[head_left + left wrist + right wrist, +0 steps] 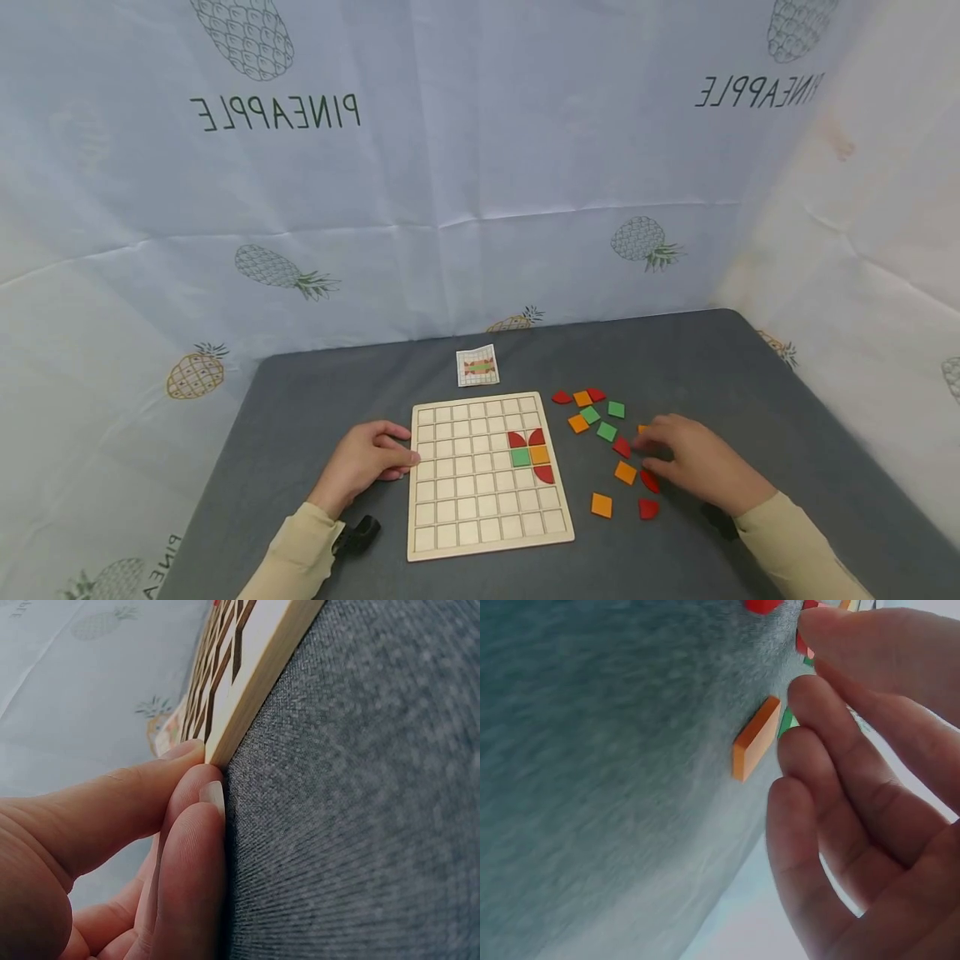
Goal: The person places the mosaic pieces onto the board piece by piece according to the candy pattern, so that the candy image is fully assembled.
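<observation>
A pale wooden grid board (446,511) lies flat on the table. Red quarter-round tiles (543,474), a green square tile (521,457) and an orange square tile (539,454) sit in cells near its right side. My left hand (367,460) pinches the board's left edge; in the left wrist view the thumb is at the top rim and the index finger against the side. Among loose tiles on the right hovers my right hand (686,457), fingers loosely bent, nothing visible between them. Its fingertips are close to a red tile (622,447). An orange tile (757,739) lies beside the fingers.
Behind the board lies a small pattern card (477,367). Several loose green, orange and red tiles are scattered right of the board, including an orange square (602,505) nearer the front. A pineapple-print curtain (465,167) hangs behind the grey table (360,375).
</observation>
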{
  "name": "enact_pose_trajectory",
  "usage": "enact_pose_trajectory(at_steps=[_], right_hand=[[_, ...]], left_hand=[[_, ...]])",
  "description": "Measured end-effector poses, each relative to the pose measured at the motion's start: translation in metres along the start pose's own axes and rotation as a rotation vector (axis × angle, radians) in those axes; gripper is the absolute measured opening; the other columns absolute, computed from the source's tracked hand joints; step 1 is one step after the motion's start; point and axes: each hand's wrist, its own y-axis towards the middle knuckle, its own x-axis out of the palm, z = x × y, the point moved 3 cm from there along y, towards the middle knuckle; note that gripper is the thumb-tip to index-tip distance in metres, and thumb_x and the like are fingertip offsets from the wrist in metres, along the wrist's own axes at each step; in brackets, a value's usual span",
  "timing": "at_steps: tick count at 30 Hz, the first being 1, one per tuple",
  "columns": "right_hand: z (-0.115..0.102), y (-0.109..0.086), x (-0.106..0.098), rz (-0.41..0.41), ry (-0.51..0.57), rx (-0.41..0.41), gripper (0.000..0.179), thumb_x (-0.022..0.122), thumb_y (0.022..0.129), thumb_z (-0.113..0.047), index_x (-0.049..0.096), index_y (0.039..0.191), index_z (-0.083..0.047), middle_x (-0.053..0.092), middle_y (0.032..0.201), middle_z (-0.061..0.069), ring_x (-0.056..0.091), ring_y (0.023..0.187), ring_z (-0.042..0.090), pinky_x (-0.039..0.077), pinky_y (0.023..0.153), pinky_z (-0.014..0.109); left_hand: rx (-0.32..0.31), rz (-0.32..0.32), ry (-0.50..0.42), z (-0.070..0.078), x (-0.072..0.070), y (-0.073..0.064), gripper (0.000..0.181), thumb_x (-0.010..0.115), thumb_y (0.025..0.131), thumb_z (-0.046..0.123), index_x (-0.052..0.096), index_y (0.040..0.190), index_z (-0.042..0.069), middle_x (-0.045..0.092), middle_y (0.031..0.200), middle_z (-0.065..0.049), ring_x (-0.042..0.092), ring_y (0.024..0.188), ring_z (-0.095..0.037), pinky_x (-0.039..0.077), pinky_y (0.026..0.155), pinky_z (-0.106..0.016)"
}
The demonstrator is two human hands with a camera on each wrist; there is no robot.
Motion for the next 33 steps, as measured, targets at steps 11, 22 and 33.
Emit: enact_pose_trajectory(at_steps=[11,22,33], right_hand=[[-0.004,0.020,0.007,-0.039,-0.009,-0.051,0.025,0.086,0.083,-0.022,0.075,0.102,-0.033,0.062,0.095,-0.017,0.055,0.086,0.004,0.053,0.071,0.025],[-0.007,0.025,0.008,-0.036,0.004,-0.051,0.023,0.088,0.081,-0.029,0.074,0.099,-0.034,0.060,0.094,-0.017,0.052,0.086,0.004,0.051,0.069,0.023],[-0.006,0.023,0.007,-0.062,0.015,-0.035,0.021,0.087,0.081,-0.028,0.073,0.095,-0.036,0.059,0.094,-0.017,0.053,0.087,0.005,0.053,0.070,0.023]], left_hand=[[0.007,-0.014,-0.018,-0.001,0.000,-0.001,0.048,0.090,0.077,0.019,0.068,0.117,0.004,0.077,0.088,-0.008,0.075,0.074,-0.019,0.064,0.069,-0.034],[0.019,-0.011,-0.010,-0.001,0.002,0.000,0.045,0.089,0.079,0.017,0.068,0.117,0.004,0.077,0.087,-0.008,0.074,0.072,-0.018,0.064,0.067,-0.033],[0.019,0.001,-0.002,-0.001,0.001,0.001,0.044,0.090,0.078,0.016,0.069,0.115,0.004,0.077,0.085,-0.007,0.074,0.071,-0.018,0.064,0.066,-0.034]])
